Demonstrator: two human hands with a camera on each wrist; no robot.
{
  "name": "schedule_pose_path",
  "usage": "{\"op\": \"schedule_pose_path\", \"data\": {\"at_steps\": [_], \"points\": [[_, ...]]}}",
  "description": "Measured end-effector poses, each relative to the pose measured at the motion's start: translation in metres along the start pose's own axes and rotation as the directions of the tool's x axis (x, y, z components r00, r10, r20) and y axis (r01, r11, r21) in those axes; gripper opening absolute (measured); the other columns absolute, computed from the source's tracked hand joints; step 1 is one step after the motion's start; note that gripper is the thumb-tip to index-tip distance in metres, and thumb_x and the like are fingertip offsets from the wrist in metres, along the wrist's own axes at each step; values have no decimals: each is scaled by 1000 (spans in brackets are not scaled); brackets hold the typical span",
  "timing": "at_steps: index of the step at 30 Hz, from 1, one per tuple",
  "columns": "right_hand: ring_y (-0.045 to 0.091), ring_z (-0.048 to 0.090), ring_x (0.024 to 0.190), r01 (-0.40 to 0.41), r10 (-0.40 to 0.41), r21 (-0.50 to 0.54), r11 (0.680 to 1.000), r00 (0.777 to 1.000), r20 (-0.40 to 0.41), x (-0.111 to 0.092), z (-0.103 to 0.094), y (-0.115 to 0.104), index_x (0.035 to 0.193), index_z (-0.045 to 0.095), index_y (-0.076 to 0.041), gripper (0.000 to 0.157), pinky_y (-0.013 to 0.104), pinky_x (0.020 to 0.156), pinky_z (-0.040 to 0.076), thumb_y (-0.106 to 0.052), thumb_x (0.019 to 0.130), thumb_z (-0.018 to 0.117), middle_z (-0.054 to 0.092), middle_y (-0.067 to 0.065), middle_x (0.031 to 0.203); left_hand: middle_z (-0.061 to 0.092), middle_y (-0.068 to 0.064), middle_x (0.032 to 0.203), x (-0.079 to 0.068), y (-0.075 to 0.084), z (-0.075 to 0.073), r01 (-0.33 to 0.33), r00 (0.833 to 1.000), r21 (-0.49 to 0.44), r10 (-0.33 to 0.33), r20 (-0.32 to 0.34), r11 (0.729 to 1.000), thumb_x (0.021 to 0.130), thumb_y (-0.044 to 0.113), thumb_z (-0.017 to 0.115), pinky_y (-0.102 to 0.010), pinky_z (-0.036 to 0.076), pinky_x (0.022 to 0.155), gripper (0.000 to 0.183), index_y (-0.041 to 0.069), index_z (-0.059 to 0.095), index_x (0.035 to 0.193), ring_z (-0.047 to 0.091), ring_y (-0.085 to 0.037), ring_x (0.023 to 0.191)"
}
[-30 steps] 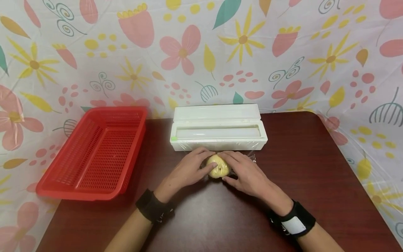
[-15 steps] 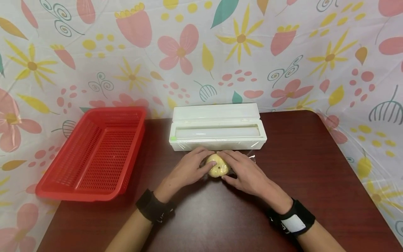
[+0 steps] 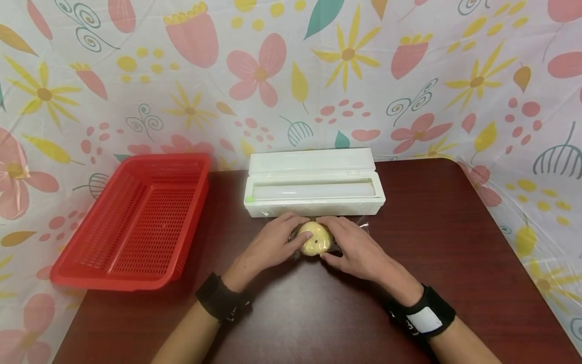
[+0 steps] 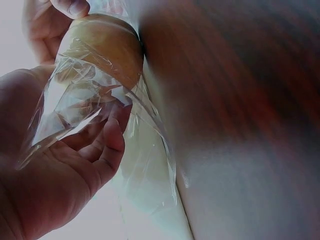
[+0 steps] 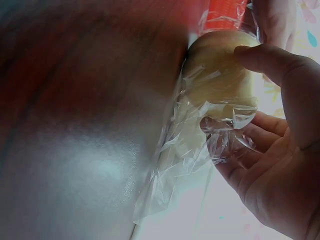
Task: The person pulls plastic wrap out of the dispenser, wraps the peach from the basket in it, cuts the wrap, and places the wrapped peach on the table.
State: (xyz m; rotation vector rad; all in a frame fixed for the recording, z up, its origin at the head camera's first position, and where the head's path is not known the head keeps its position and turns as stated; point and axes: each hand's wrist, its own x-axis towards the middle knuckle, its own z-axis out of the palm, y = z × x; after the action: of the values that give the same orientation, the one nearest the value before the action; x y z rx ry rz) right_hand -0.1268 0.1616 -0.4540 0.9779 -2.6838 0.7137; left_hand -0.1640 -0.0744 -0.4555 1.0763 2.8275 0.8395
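A round yellow fruit (image 3: pixel 316 241) with a small dark spot on top sits on the table just in front of the white box; its exact kind is unclear. Clear cling film (image 5: pixel 165 180) covers it, with loose crumpled ends spreading at both sides. My left hand (image 3: pixel 276 241) grips the fruit from the left, its thumb on the top. From the right, my right hand (image 3: pixel 356 248) holds it, thumb at the near side and fingers at the far side. In the left wrist view, the film (image 4: pixel 85 90) bunches beside the left hand's curled fingers.
Behind the fruit stands a white cling film box (image 3: pixel 313 206), lid raised, a roll (image 3: pixel 313 191) inside. A red plastic basket (image 3: pixel 182 253) stands at the left of the dark wooden table (image 3: pixel 454 242). A flower-patterned curtain (image 3: pixel 282 121) hangs behind.
The right hand's fingers have shifted slightly to the right, showing more of the fruit's top. The left hand stays nearly still, and the fruit remains in place.
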Motion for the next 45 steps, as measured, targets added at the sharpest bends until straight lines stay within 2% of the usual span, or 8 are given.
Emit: {"op": "schedule_pose_path", "data": {"at_steps": [16,29,36,45], "points": [[14,50,101,-32,32,48,998,999,8,-1,0,1,130,49,-8,68,34,81,49,-33,75,79,52,2,115,56,9,122,1,0,2,23,1000,-7,-23,10,1000,100,53,42,-30,47,92,47,21,60,129,52,-5,110],[12,49,109,-13,12,91,996,1000,18,-1,-1,5,131,51,-10,65,34,89,47,-34,77,78,52,-1,120,57,9,121,1,0,1,47,998,-16,-47,37,999,100,54,42,-30,47,92,47,23,60,130,53,-7,110],[11,47,112,-3,1,112,994,1000,20,0,-1,8,133,52,-12,65,35,93,45,-34,78,77,53,-3,124,57,7,126,0,0,0,46,999,-40,-45,23,998,100,50,45,-33,44,97,48,18,57,133,51,-9,117],[11,49,106,26,-27,142,989,1000,7,1,-2,10,132,54,-15,63,33,87,46,-33,77,78,55,-9,120,56,18,103,1,1,-2,25,1000,-77,-25,5,997,99,45,50,-27,48,77,26,27,57,117,55,-4,89]]}}
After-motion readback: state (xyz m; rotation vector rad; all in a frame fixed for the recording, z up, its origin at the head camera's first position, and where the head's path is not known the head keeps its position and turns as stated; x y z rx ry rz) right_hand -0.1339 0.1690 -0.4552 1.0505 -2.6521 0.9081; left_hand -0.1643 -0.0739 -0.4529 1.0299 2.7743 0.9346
